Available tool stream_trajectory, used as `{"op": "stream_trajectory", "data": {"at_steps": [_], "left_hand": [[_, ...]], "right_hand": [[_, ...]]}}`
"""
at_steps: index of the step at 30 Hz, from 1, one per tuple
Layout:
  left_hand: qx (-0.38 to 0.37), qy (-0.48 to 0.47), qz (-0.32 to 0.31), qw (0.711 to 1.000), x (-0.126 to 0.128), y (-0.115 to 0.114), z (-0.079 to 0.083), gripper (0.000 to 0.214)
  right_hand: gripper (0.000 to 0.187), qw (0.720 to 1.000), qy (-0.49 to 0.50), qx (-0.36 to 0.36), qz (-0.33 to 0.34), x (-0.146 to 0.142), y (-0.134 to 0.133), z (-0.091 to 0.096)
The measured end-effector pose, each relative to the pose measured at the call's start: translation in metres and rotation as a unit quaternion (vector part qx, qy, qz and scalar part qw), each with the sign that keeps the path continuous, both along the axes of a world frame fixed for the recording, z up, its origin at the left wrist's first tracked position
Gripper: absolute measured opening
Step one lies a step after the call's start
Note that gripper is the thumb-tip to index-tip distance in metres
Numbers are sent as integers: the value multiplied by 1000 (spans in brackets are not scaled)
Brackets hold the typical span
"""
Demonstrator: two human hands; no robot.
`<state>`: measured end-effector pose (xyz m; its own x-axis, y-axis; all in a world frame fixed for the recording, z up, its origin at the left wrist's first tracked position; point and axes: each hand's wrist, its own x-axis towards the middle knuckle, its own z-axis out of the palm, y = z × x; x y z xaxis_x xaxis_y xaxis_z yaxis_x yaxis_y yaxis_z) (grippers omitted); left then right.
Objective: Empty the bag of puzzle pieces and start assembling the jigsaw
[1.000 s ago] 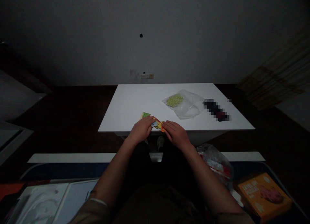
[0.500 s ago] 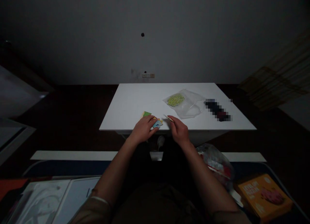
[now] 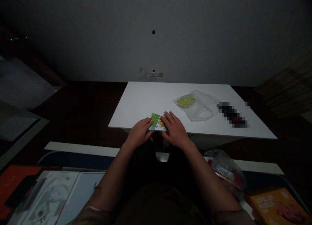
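Note:
Joined puzzle pieces (image 3: pixel 155 119), green with a white and multicolored part, lie at the front edge of the white table (image 3: pixel 143 98). My left hand (image 3: pixel 139 132) grips their left side, fingertips on top and thumb low by the table edge. On the right side, my right hand (image 3: pixel 175 131) has its index finger and thumb about the pieces, with its other fingers reaching forward over the table. Both hands partly cover the pieces, so the joints between them are hard to make out.
A clear plastic bag (image 3: pixel 203 108) with yellow-green pieces (image 3: pixel 186 101) lies farther back. Right of it is a blurred dark object (image 3: pixel 232 115). Beside me are an orange puzzle box (image 3: pixel 280 205), a crumpled plastic bag (image 3: pixel 226 171) and a white case (image 3: pixel 52 192).
My right hand has brought the piece it held apart over to the others, and now rests against them. The green part shows more fully. The view has shifted a little left.

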<state>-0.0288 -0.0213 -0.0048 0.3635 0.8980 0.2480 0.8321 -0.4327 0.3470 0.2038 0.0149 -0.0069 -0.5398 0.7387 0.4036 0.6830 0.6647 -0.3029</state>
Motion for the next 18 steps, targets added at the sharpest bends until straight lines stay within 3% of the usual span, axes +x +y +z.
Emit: {"op": "stream_trajectory", "data": {"at_steps": [8,11,15,18], "left_hand": [[-5,-13,11,1000,2,-1,6,33],[-17,-47,56,997,1,4,7,33],[8,-79,102,992,5,17,4,35],[15,-41,49,998,14,23,0,35]], "right_hand": [[45,998,-34,-15,59,5,-1,-10],[42,997,-9,-26,68,15,-4,-16],[38,990,125,-61,23,22,-8,-22],[34,950,290,-87,-79,22,-9,-22]]}}
